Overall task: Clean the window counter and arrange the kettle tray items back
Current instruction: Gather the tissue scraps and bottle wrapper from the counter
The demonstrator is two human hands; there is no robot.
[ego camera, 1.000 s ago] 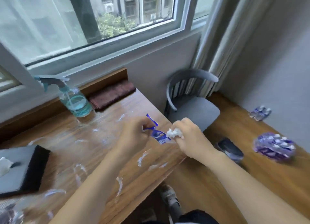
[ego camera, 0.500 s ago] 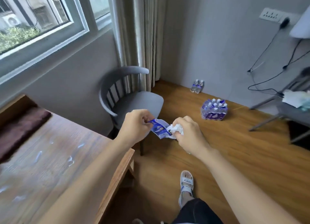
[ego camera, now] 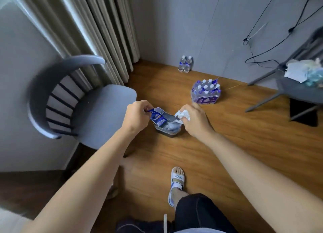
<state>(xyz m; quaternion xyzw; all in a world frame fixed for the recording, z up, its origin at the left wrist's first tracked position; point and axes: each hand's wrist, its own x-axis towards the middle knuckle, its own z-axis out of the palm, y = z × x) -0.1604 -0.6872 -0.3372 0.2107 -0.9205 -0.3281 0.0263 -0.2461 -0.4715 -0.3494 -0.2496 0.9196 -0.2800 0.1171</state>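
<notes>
Rubbish from the counter held over the small floor bin, ready to drop.

From the head view: the left hand (ego camera: pixel 138 116) pinches a glossy blue-and-white torn wrapper (ego camera: pixel 158 117), the right hand (ego camera: pixel 194 119) clenches a crumpled wad of white tissue (ego camera: pixel 182 115), both hanging directly above a dark, shallow rectangular bin (ego camera: pixel 168 129) on the wooden floor, seemingly to let the scraps fall inside. A grey spindle-back chair (ego camera: pixel 97 110) stands just beside it; a shrink-wrapped pack of water bottles (ego camera: pixel 205 94) sits near. The counter and kettle tray are out of view.
</notes>
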